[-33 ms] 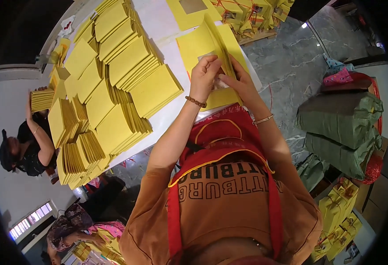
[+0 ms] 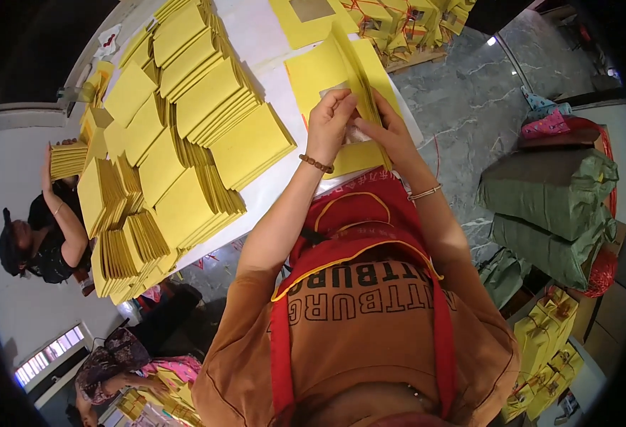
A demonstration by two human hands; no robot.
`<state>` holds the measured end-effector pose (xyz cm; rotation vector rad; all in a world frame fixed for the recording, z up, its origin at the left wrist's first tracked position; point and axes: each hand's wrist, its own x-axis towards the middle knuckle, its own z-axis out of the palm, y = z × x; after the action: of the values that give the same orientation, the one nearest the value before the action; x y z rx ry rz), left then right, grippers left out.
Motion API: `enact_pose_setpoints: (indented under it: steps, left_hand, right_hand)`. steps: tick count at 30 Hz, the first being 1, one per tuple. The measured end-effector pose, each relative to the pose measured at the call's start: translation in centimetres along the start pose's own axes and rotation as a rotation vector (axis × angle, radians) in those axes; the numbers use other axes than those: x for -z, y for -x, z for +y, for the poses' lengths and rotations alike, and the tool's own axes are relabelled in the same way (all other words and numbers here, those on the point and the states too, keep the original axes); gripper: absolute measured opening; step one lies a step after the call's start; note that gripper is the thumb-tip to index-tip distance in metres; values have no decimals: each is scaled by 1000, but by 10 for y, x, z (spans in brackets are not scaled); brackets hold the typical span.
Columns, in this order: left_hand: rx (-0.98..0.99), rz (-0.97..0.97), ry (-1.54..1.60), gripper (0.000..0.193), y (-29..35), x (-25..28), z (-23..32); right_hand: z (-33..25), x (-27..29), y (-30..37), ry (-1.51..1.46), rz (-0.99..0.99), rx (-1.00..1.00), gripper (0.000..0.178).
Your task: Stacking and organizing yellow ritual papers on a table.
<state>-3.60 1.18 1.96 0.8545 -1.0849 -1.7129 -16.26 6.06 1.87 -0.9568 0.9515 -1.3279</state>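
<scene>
At the near right corner of the white table, a stack of yellow paper sheets [image 2: 359, 82] stands tilted on edge between my hands. My right hand [image 2: 393, 136] grips it, with the fingers along its right side and the thumb toward the left hand. My left hand [image 2: 329, 122] is closed beside the stack's left side, fingers curled with the thumb against them; what they pinch is hidden. Something whitish and clear [image 2: 353, 134] shows between the hands, too small to name. Beneath lie a yellow sheet [image 2: 302, 78] and a folded yellow piece [image 2: 359, 159].
Several rows of yellow paper stacks [image 2: 206, 107] cover the left of the white table [image 2: 252, 32]. Tied yellow bundles [image 2: 398, 25] stand beyond it. Green wrapped packages [image 2: 541, 192] are at right. One co-worker [image 2: 49, 228] holds a yellow stack at left; another [image 2: 113, 370] works lower left.
</scene>
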Motion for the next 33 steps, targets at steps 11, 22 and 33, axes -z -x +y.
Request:
enact_pose_setpoints:
  steps: [11, 22, 33]
  left_hand:
    - [-59, 51, -12, 9, -2, 1, -7]
    - [-116, 73, -12, 7, 1, -3, -5]
    - [-35, 52, -70, 29, 2, -2, 0]
  right_hand:
    - [-1, 0, 1, -83, 35, -55, 65]
    - [-4, 1, 1, -87, 30, -91, 64]
    - [-2, -4, 1, 74, -3, -5, 70]
